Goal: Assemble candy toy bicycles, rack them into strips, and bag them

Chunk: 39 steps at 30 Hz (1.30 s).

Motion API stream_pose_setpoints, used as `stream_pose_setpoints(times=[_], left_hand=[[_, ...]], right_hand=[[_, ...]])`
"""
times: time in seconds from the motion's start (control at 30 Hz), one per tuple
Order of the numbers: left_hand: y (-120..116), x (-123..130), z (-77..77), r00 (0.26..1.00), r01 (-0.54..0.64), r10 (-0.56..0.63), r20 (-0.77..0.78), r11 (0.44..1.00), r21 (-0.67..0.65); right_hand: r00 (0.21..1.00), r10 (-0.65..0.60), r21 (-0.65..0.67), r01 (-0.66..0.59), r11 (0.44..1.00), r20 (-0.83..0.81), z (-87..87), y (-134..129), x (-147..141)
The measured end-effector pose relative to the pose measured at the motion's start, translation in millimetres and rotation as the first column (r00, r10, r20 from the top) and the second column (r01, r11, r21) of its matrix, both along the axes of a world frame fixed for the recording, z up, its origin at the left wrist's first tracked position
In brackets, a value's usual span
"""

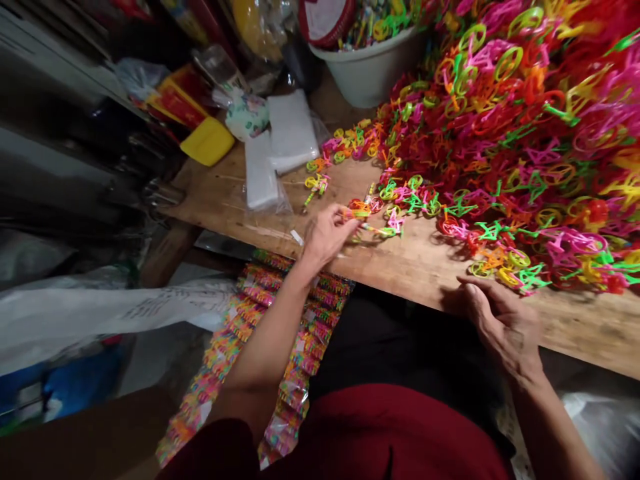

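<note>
My left hand (327, 233) is closed at the table's near edge, its thumb and fingers pinching a small orange and yellow-green plastic toy bicycle (359, 212). Just past the fingertips lie a thin striped stick (373, 229) and a pink toy bicycle (395, 219). My right hand (505, 327) rests at the table edge, thumb and forefinger apart, with nothing visible in it; its other fingers are partly hidden. Closest to it are loose orange, yellow and green toy bicycles (510, 270), at the rim of a large heap of the same brightly coloured toys (500, 140).
A white bucket (363, 73) of colourful pieces stands behind the heap. Stacks of clear plastic bags (263, 173) and a yellow plastic piece (207, 141) lie on the wooden table (225, 200). Strips of filled packets (300, 373) hang below the edge, beside my left forearm.
</note>
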<state>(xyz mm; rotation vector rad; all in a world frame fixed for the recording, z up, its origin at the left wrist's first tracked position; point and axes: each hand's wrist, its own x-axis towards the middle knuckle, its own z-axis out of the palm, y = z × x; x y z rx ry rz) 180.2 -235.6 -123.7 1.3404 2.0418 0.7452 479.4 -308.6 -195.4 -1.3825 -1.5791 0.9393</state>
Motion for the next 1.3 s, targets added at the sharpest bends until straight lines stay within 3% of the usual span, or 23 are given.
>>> stream_pose_setpoints(times=[0.03, 0.1, 0.2, 0.3, 0.4, 0.5, 0.6, 0.67, 0.77, 0.93, 1.0, 1.07, 1.2, 1.23, 1.3], left_hand=[[6.4, -6.6, 3.1, 0.970, -0.020, 0.037, -0.239, 0.997, 0.073], [15.0, -4.3, 5.0, 0.824, 0.031, 0.088, -0.560, 0.980, 0.199], [20.1, 25.6, -4.2, 0.713, 0.188, -0.017, -0.701, 0.968, 0.167], [20.8, 54.5, -17.5, 0.681, 0.222, -0.194, -0.706, 0.974, -0.053], [21.3, 60.8, -24.8, 0.646, 0.238, -0.282, -0.709, 0.957, -0.164], [28.2, 53.8, -30.1, 0.593, 0.375, -0.347, -0.726, 0.918, -0.132], [34.7, 52.9, -28.6, 0.661, 0.346, -0.284, -0.695, 0.937, -0.054], [35.9, 56.4, -24.0, 0.711, 0.325, -0.254, -0.655, 0.946, -0.014], [37.2, 58.3, -20.9, 0.763, 0.294, -0.221, -0.608, 0.956, 0.022], [45.5, 39.4, -29.3, 0.724, 0.446, -0.381, -0.575, 0.894, -0.030], [50.3, 33.0, -28.1, 0.717, 0.405, -0.353, -0.600, 0.913, -0.053], [52.5, 33.4, -19.9, 0.735, 0.268, -0.242, -0.634, 0.962, -0.057], [44.0, 54.4, 2.4, 0.825, -0.020, 0.070, -0.560, 0.995, 0.094], [39.8, 61.9, 4.6, 0.871, -0.057, 0.124, -0.474, 0.986, 0.155], [29.5, 77.2, 4.2, 0.991, -0.086, 0.110, -0.081, 0.963, 0.256]], right_hand=[[1.000, 0.001, 0.031, -0.002, 1.000, 0.027, -2.3, 1.1, -0.8], [0.999, 0.006, 0.077, -0.009, 0.997, 0.041, -4.6, 3.1, -3.7], [0.999, 0.016, 0.100, -0.018, 0.995, 0.029, -0.9, 1.7, -5.1], [1.000, -0.008, 0.067, 0.008, 0.998, 0.009, 8.9, -4.9, 13.2], [0.964, -0.240, 0.080, 0.232, 0.969, 0.112, 17.3, -6.9, 58.5], [0.775, -0.522, 0.280, 0.444, 0.851, 0.357, 19.5, 2.0, 119.3], [0.584, -0.628, 0.496, 0.395, 0.774, 0.515, 17.7, 17.1, 169.8], [0.507, -0.633, 0.555, 0.319, 0.768, 0.585, 16.0, 27.8, 187.7], [0.428, -0.551, 0.510, 0.219, 0.832, 0.716, 13.8, 43.0, 196.4], [0.312, -0.366, 0.357, 0.086, 0.930, 0.877, 10.9, 64.0, 207.6], [0.331, -0.374, 0.374, 0.065, 0.925, 0.866, 14.1, 68.0, 213.5], [0.398, -0.430, 0.450, 0.046, 0.892, 0.810, 22.1, 68.2, 212.2], [0.649, -0.467, 0.617, -0.004, 0.787, 0.600, 41.8, 62.5, 169.4], [0.711, -0.431, 0.622, -0.011, 0.783, 0.555, 45.3, 60.4, 150.1], [0.829, -0.310, 0.614, -0.051, 0.788, 0.466, 50.0, 55.0, 104.6]])
